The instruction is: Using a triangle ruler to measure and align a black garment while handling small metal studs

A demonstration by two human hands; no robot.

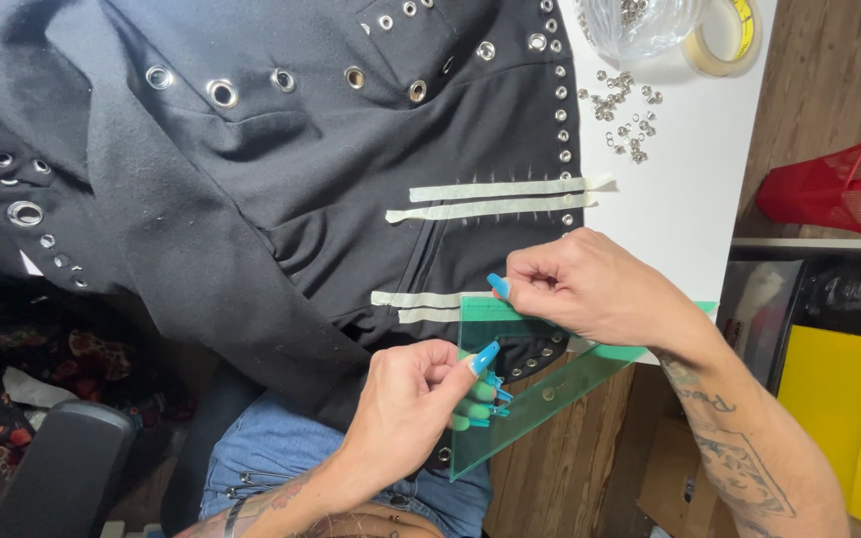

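Note:
A black garment (251, 169) studded with metal eyelets lies across a white table (680, 189). Several strips of pale tape (495, 199) are stuck on it. A clear green plastic set square (540, 394) rests on the garment's lower edge. My left hand (416, 403) grips the set square's near edge, fingers curled with long blue nails. My right hand (590, 284) presses down on the set square's top edge, next to the lower tape strips (421, 304).
Loose metal eyelets (625, 120) lie scattered on the table, beside a clear bag (640, 25) of them and a tape roll (724, 35). A red mesh basket (834, 189) sits on the floor at right, a yellow box (839, 399) below it. A dark chair arm (57, 468) is at lower left.

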